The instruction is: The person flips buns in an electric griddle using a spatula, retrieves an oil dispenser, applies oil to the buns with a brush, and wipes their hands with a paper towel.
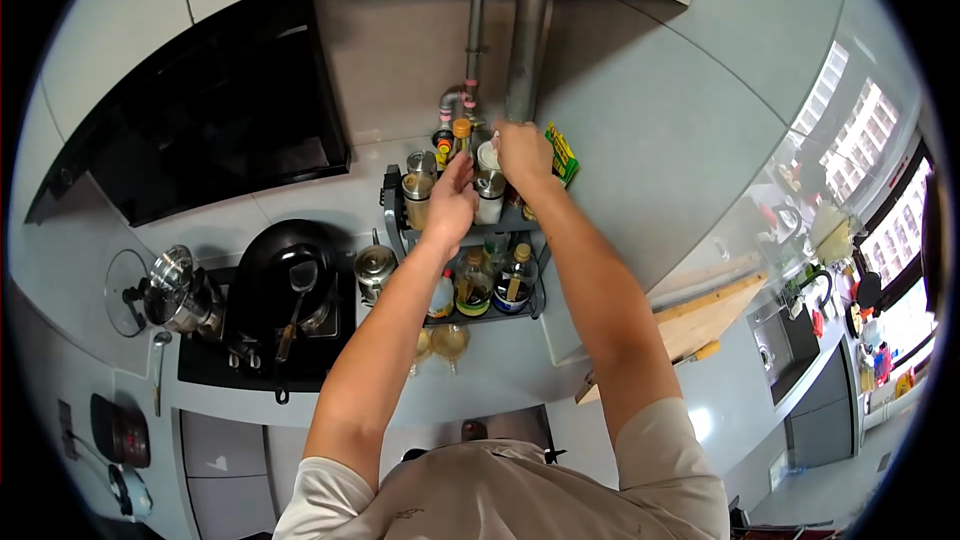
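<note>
Both hands reach to the top shelf of a dark two-tier spice rack (393, 202). My left hand (453, 202) is beside a bottle with an orange cap (461, 128); its fingers are partly extended, and whether they touch the bottle is unclear. My right hand (524, 153) is curled over the back of the shelf, next to a white-lidded container (488, 156); what it grips is too small to make out. Between the hands stands a glass jar of white contents (489, 202). Left of my left hand are more seasoning jars (417, 200). A green and yellow packet (562, 154) lies right of my right hand.
Sauce bottles (474, 285) fill the lower shelf. To the left, a black wok (285, 265) with a spatula sits on the stove (205, 360), near a steel pot (180, 305). Wooden boards (710, 310) stand at the right, before a sink (775, 350). Metal pipes (525, 40) run behind the rack.
</note>
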Motion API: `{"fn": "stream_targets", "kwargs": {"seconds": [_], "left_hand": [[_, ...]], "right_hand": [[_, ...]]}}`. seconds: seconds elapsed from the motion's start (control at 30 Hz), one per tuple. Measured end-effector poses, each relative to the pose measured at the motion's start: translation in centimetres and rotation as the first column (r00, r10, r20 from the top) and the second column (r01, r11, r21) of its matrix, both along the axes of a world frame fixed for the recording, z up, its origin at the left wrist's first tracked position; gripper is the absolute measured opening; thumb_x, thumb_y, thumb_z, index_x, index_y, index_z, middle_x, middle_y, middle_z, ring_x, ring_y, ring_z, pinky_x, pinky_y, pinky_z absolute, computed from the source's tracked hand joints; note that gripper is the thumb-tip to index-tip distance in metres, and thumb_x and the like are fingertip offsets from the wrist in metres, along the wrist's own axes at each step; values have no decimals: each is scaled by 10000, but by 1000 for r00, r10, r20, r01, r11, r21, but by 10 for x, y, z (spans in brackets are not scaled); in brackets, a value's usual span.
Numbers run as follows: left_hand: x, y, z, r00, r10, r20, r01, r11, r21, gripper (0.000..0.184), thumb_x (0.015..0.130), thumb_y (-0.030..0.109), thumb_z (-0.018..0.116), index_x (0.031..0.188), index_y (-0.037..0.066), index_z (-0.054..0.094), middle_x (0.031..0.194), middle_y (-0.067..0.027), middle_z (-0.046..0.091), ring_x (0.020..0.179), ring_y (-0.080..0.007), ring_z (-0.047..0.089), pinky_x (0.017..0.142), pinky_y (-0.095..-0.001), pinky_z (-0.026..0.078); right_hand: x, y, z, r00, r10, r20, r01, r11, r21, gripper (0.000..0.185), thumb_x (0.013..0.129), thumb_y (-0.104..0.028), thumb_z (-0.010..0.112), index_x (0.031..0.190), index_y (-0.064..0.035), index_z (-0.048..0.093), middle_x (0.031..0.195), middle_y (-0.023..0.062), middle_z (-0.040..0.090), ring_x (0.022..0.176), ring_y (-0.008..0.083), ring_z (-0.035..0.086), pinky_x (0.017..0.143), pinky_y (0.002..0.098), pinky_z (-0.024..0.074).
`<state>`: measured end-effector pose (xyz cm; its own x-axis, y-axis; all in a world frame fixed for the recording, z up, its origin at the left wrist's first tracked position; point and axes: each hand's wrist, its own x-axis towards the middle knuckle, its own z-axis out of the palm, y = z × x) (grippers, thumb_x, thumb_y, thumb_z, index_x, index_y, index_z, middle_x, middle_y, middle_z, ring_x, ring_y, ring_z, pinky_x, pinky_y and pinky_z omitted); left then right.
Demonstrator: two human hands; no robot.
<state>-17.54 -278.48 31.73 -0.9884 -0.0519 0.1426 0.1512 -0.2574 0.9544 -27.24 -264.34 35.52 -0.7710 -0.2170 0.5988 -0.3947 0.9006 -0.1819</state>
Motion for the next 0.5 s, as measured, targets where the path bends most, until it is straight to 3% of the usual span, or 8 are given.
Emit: {"fn": "stream_targets", "kwargs": {"seconds": [0.13, 0.3, 0.33, 0.37, 0.43, 0.5], "left_hand": [[0, -3, 1, 1000, -9, -12, 9, 1000, -20, 866, 858, -215, 423, 1684, 26, 324, 1693, -170, 417, 1572, -290, 400, 1242, -331, 355], [16, -10, 4, 999, -15, -31, 13, 998, -56, 869, 857, -212, 430, 1683, 46, 341, 1682, -162, 436, 1565, -278, 411, 1241, -342, 360], [24, -10, 7, 999, -22, -44, 19, 997, -72, 856, 868, -207, 436, 1680, 50, 350, 1678, -160, 443, 1561, -274, 417, 1241, -346, 362], [33, -9, 8, 999, -15, -41, 12, 997, -77, 701, 994, -145, 433, 1668, 35, 357, 1677, -157, 450, 1541, -274, 444, 1240, -345, 352], [48, -11, 4, 998, -41, -54, 38, 998, -46, 721, 973, -158, 442, 1664, 31, 360, 1660, -148, 472, 1537, -261, 448, 1238, -343, 359], [63, -8, -10, 995, -58, -87, 54, 998, -44, 740, 939, -174, 455, 1646, 35, 397, 1651, -138, 486, 1529, -245, 460, 1230, -334, 374]], "right_hand": [[-5, 0, -10, 999, -7, 42, 7, 1000, 15, 261, 962, -204, 704, 1210, -175, 780, 1059, 159, 787, 1073, 365, 720, 867, 491, 596], [7, 4, -1, 984, 34, 172, -17, 995, -96, 310, 989, -212, 684, 1289, -220, 762, 1107, 207, 766, 1081, 408, 708, 921, 514, 578], [16, 8, 2, 984, 81, 160, -61, 990, -126, 338, 1001, -184, 670, 1330, -203, 744, 1140, 216, 759, 1093, 430, 702, 948, 508, 569], [27, 11, 4, 984, 65, 163, -44, 991, -126, 338, 1001, -184, 670, 1330, -203, 744, 1140, 216, 759, 1093, 430, 702, 948, 508, 569], [54, 19, 4, 993, 113, 46, -109, 990, -91, 353, 986, -122, 657, 1330, -137, 735, 1215, 213, 747, 1111, 431, 701, 959, 489, 568], [103, 27, 7, 983, 177, -51, -182, 973, -142, 430, 880, 26, 638, 1291, -60, 731, 1227, 206, 739, 1118, 432, 696, 980, 484, 561]]}}
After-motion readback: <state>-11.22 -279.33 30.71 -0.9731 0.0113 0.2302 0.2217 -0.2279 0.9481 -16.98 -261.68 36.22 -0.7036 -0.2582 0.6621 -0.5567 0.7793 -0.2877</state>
